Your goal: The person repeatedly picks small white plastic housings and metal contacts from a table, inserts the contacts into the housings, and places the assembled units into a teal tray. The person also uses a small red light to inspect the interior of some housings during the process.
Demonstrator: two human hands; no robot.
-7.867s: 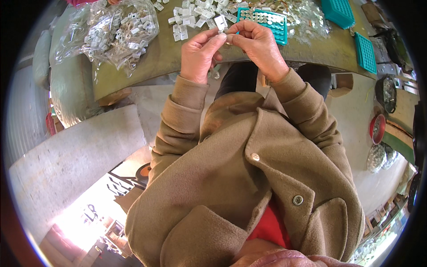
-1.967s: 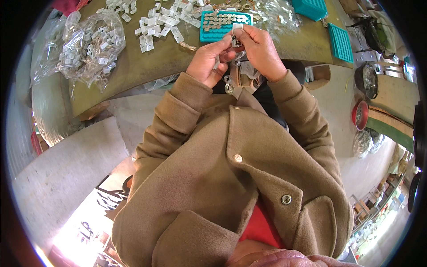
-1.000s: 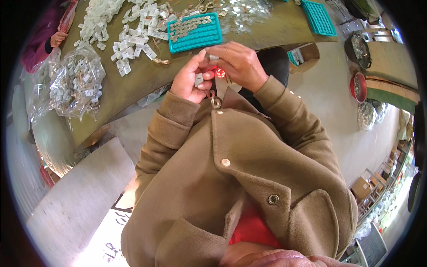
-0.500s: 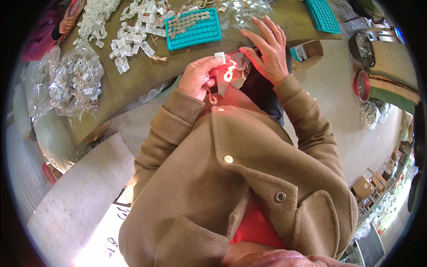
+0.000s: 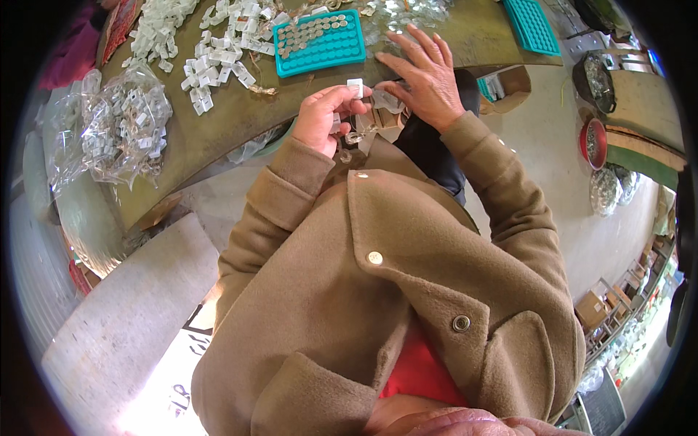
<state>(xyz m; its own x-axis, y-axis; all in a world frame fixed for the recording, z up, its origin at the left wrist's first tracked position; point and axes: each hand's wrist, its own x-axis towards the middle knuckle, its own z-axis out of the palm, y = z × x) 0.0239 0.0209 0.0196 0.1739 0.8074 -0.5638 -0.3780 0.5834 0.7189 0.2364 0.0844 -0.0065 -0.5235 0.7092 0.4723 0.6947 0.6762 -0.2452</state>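
My left hand (image 5: 320,120) pinches a small white battery case (image 5: 355,87) at the table's near edge. A coil of thin clear light string (image 5: 359,136) hangs below those fingers, unlit. To the right of it, my right hand (image 5: 430,87) is open, fingers spread and holding nothing, by the table edge. Beyond my hands lies a turquoise tray (image 5: 336,58) with round cells, with several silver button batteries (image 5: 313,31) in its far and left part. Loose white battery cases (image 5: 214,69) are heaped left of the tray.
A clear plastic bag (image 5: 127,127) of white cases lies at the table's left. Another turquoise tray (image 5: 533,27) sits at the right end, and shiny clear pieces (image 5: 407,16) lie between the trays. An open cardboard box (image 5: 515,89) stands below the table edge.
The light string glowed red earlier and is dark now. Both hands have shifted slightly left. The other person's hand at the far left has left the view.
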